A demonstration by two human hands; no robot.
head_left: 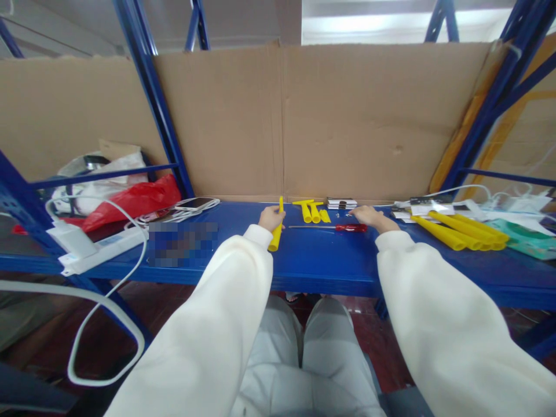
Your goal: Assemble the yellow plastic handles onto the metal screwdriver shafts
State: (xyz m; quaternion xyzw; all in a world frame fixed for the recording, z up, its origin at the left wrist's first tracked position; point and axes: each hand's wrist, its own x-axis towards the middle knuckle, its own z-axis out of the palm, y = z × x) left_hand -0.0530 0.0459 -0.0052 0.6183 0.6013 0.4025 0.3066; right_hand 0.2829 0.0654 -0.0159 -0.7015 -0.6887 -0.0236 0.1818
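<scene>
My left hand (271,218) is closed around a yellow plastic handle piece (275,239), whose tube end points toward me. My right hand (368,216) reaches down to the blue shelf top, its fingertips beside a few tiny metallic bits (348,215), perhaps screws; whether it pinches one is too small to make out. Between the hands lies a screwdriver (351,228) with a red handle, its shaft pointing left. Behind it are yellow T-shaped parts (311,212) and a small yellow piece (325,216). A stack of white and black flat pieces (341,203) sits near the back.
Several yellow tubes (460,231) lie at right beside a green packet (527,238). At left are a white power strip (104,249) with looping cables, a phone (196,203) and a red bag (134,202). A cardboard panel (347,116) closes the back between blue posts.
</scene>
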